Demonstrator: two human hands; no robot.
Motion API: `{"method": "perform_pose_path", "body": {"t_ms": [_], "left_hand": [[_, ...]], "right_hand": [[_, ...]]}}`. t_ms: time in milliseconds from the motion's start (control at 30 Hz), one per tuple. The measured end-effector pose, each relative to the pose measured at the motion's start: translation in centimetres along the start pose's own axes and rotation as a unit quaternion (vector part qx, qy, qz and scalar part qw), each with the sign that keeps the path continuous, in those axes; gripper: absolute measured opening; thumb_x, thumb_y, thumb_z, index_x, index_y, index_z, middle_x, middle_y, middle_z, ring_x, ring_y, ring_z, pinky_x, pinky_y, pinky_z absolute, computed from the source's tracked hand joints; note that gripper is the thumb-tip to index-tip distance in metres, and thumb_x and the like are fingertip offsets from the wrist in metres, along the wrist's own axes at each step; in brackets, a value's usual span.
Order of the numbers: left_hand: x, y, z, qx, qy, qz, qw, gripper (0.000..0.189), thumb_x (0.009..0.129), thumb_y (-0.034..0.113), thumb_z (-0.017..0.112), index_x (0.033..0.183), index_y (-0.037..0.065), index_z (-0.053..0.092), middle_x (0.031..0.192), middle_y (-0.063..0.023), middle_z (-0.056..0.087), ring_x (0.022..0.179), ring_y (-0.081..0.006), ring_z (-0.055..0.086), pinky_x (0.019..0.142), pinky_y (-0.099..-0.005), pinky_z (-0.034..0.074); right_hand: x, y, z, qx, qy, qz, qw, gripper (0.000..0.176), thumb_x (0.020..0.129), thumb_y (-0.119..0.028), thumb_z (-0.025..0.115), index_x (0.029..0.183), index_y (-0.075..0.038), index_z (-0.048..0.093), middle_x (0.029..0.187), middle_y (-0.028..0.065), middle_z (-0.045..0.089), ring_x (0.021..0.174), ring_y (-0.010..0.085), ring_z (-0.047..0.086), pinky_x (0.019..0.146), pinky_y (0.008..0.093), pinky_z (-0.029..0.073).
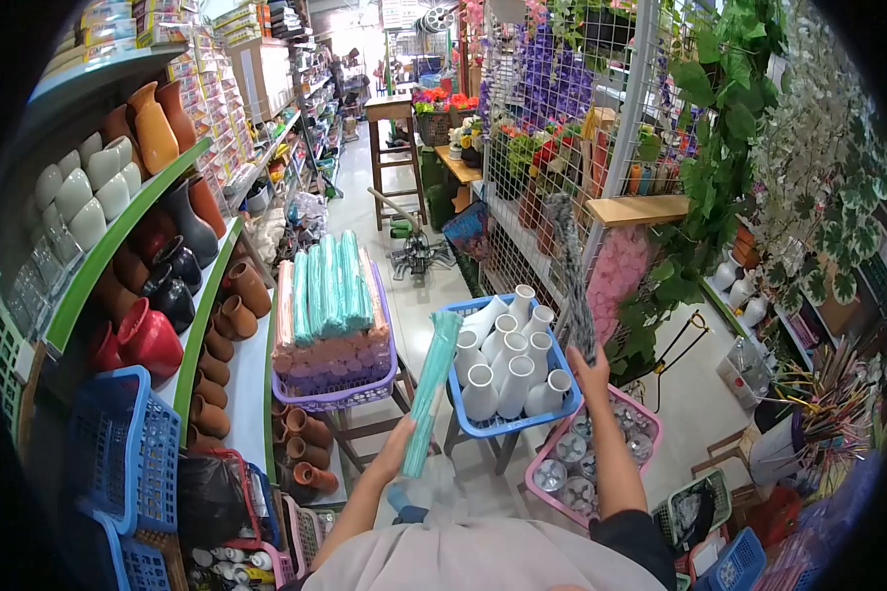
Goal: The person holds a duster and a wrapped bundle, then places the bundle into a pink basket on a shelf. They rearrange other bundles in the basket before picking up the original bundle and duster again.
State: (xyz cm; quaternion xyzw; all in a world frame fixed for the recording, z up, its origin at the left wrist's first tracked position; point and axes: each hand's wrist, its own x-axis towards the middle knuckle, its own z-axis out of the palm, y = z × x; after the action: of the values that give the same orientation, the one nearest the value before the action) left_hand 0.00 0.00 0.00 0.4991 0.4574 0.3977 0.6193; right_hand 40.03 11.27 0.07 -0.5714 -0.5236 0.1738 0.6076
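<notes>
A teal wrapped bundle (431, 399) stands nearly upright in my left hand (396, 448), whose fingers close round its lower part. To the right, my right hand (589, 374) grips the lower end of a long, thin dark grey bundle (572, 266) that points upward. Between the two hands is a blue basket (508, 427) with several white vases (515, 386), some standing close together. Left of the teal bundle, a purple basket (350, 396) holds stacked wrapped bundles, with teal ones (330, 286) on top of peach and purple ones.
Shelves of pots (232, 295) line the left side. A pink basket (537, 483) with clear wrapped items sits below my right hand. A wire grid (532, 197) with artificial flowers rises at the right. A wooden stool (391, 103) stands farther down the aisle.
</notes>
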Motion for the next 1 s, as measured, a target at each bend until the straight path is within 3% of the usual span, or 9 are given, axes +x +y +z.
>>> {"method": "perform_pose_path", "body": {"t_ms": [233, 300, 500, 567, 600, 633, 733, 900, 1000], "left_hand": [[0.2, 1.8, 2.2, -0.282, -0.097, -0.039, 0.954, 0.047, 0.097, 0.042, 0.032, 0.122, 0.005, 0.046, 0.098, -0.0108, 0.058, 0.083, -0.0215, 0.06, 0.074, -0.0356, 0.052], [0.4, 2.1, 2.8, -0.326, -0.099, -0.064, 0.938, 0.047, 0.097, 0.044, 0.034, 0.122, 0.005, 0.046, 0.1, -0.0105, 0.058, 0.083, -0.0217, 0.06, 0.071, -0.036, 0.053], [2.3, 0.4, 3.1, -0.378, -0.132, -0.033, 0.916, 0.064, 0.095, 0.06, 0.032, 0.119, 0.004, 0.051, 0.099, -0.0095, 0.061, 0.084, -0.0209, 0.063, 0.072, -0.0372, 0.054], [2.4, 0.5, 2.4, -0.438, -0.243, -0.027, 0.865, 0.059, 0.097, 0.056, 0.03, 0.121, 0.006, 0.05, 0.099, -0.0087, 0.06, 0.091, -0.0191, 0.061, 0.074, -0.0378, 0.053], [1.3, 1.6, 2.8, -0.382, -0.085, -0.106, 0.914, 0.057, 0.097, 0.055, 0.031, 0.121, 0.006, 0.049, 0.094, -0.0076, 0.058, 0.088, -0.0178, 0.058, 0.07, -0.0348, 0.052], [0.7, 2.1, 2.2, -0.448, -0.233, -0.105, 0.857, 0.055, 0.098, 0.053, 0.033, 0.121, 0.006, 0.048, 0.089, -0.0061, 0.055, 0.078, -0.0167, 0.055, 0.065, -0.031, 0.05], [-1.0, 3.9, 3.0, -0.383, -0.172, -0.1, 0.902, 0.053, 0.097, 0.052, 0.037, 0.122, 0.007, 0.048, 0.088, -0.005, 0.054, 0.073, -0.0153, 0.051, 0.062, -0.028, 0.048], [-1.1, 2.0, 2.2, -0.262, -0.052, -0.091, 0.959, 0.047, 0.097, 0.05, 0.035, 0.115, 0.008, 0.048, 0.084, -0.0073, 0.05, 0.072, -0.0161, 0.049, 0.062, -0.0288, 0.047], [-1.7, 1.3, 1.0, -0.309, -0.096, -0.096, 0.941, 0.043, 0.098, 0.047, 0.034, 0.113, 0.009, 0.048, 0.084, -0.0068, 0.049, 0.074, -0.0163, 0.048, 0.065, -0.0302, 0.047]], "right_hand": [[-10.2, -9.7, -2.5, 0.018, -0.145, 0.201, 0.969, 0.026, 0.078, -0.012, 0.067, 0.099, 0.0, 0.06, 0.085, 0.0032, 0.061, 0.075, 0.0095, 0.055, 0.067, 0.0269, 0.046], [-12.4, -5.5, -1.8, -0.019, -0.161, -0.03, 0.986, 0.038, 0.077, -0.015, 0.069, 0.109, 0.002, 0.058, 0.08, 0.0101, 0.066, 0.07, 0.0195, 0.062, 0.063, 0.0336, 0.048], [-16.8, -12.0, -2.0, -0.166, -0.296, -0.05, 0.939, 0.046, 0.073, -0.034, 0.075, 0.103, -0.003, 0.06, 0.087, 0.0156, 0.065, 0.08, 0.0333, 0.063, 0.069, 0.0384, 0.049], [-16.4, -11.0, -1.9, -0.192, -0.279, -0.254, 0.906, 0.044, 0.072, -0.038, 0.074, 0.098, -0.004, 0.061, 0.087, 0.0149, 0.064, 0.081, 0.0347, 0.062, 0.069, 0.04, 0.049], [-15.8, -9.9, -1.6, -0.207, -0.248, -0.271, 0.907, 0.042, 0.072, -0.038, 0.073, 0.096, -0.006, 0.062, 0.087, 0.0143, 0.065, 0.08, 0.0317, 0.063, 0.067, 0.0402, 0.049], [-15.3, -9.7, -1.1, -0.19, -0.19, -0.25, 0.93, 0.039, 0.073, -0.038, 0.072, 0.094, -0.006, 0.062, 0.087, 0.0148, 0.064, 0.079, 0.0325, 0.062, 0.066, 0.0413, 0.048], [-14.4, -10.0, -0.3, -0.257, -0.167, -0.029, 0.951, 0.036, 0.074, -0.037, 0.072, 0.091, -0.007, 0.062, 0.085, 0.0143, 0.064, 0.077, 0.0329, 0.062, 0.064, 0.0424, 0.048], [-15.8, -11.1, -0.9, -0.191, -0.246, -0.279, 0.908, 0.036, 0.071, -0.036, 0.072, 0.091, -0.008, 0.061, 0.081, 0.0116, 0.063, 0.071, 0.032, 0.061, 0.061, 0.0418, 0.047], [-15.4, -10.2, -1.1, -0.233, -0.262, -0.245, 0.904, 0.034, 0.07, -0.032, 0.073, 0.09, -0.006, 0.063, 0.085, 0.0136, 0.065, 0.076, 0.0327, 0.062, 0.063, 0.0412, 0.048]]}}
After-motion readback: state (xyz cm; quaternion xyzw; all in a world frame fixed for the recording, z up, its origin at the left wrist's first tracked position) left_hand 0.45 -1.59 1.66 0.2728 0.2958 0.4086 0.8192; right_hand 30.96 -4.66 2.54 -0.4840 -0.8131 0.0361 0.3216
